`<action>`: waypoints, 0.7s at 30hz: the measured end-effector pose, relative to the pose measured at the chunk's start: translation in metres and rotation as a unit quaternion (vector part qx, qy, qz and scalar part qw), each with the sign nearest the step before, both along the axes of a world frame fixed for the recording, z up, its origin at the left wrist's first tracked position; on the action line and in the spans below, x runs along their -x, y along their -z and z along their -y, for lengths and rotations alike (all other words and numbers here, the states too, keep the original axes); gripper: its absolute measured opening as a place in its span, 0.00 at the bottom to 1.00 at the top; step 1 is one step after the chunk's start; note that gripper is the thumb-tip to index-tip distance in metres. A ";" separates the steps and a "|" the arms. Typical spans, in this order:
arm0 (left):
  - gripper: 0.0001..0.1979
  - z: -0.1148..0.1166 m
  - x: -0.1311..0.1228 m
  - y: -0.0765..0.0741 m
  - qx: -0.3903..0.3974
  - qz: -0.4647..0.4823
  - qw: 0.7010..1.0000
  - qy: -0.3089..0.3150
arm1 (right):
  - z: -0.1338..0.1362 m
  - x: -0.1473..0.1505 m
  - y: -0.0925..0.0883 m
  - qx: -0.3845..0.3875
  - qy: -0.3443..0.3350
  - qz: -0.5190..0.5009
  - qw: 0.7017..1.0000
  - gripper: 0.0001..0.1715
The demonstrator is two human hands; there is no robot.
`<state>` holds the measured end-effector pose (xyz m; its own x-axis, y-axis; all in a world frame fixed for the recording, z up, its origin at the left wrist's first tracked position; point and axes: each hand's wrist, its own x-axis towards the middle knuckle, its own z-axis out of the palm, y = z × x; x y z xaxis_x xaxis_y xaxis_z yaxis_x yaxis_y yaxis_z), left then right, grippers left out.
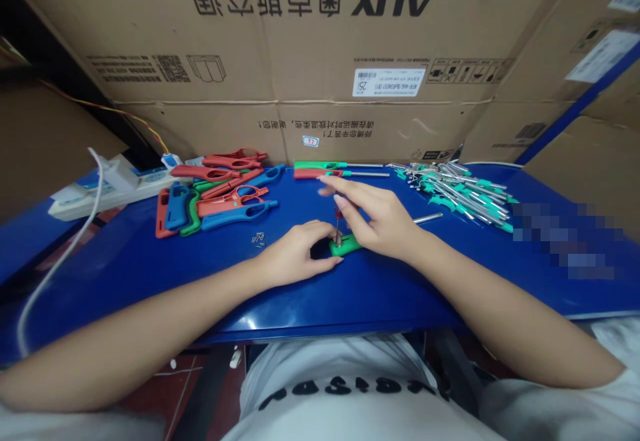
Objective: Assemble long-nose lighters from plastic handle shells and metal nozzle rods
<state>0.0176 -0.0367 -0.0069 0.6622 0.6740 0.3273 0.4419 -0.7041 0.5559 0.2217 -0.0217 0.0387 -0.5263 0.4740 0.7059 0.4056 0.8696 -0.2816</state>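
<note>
A green long-nosed lighter [347, 246] lies on the blue table, its metal tube poking out to the right beyond my right hand. My left hand [300, 251] pinches the lighter's near end between thumb and fingers. In my right hand [383, 218] is a small screwdriver [337, 229], held upright; its red handle is mostly hidden by the fingers. The screwdriver's tip meets the green body close to my left fingertips. Small screws [258, 238] lie loose in a little heap left of my left hand.
Red, blue and green lighter shells [220, 194] are piled at the left. A green lighter [320, 165] and a red lighter [320, 174] lie at the back. Metal tubes with teal parts [460, 191] heap at right. A power strip [145, 184] and cardboard [300, 48] border the table.
</note>
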 end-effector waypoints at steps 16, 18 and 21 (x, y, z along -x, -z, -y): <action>0.09 -0.001 0.000 -0.002 -0.012 -0.005 1.000 0.005 | -0.002 0.001 0.003 0.088 -0.032 -0.016 0.995 0.18; 0.10 -0.002 0.000 -0.002 -0.020 -0.008 1.000 0.006 | -0.002 0.001 0.003 0.010 0.039 -0.016 0.999 0.17; 0.09 -0.002 0.000 -0.003 -0.020 -0.012 1.000 0.007 | 0.000 0.002 0.003 0.016 0.023 -0.042 0.999 0.19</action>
<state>0.0176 -0.0351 -0.0041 0.6796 0.6512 0.3378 0.4446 -0.7318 0.5165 0.2196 -0.0214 0.0361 -0.4430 0.5197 0.7306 0.4186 0.8405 -0.3440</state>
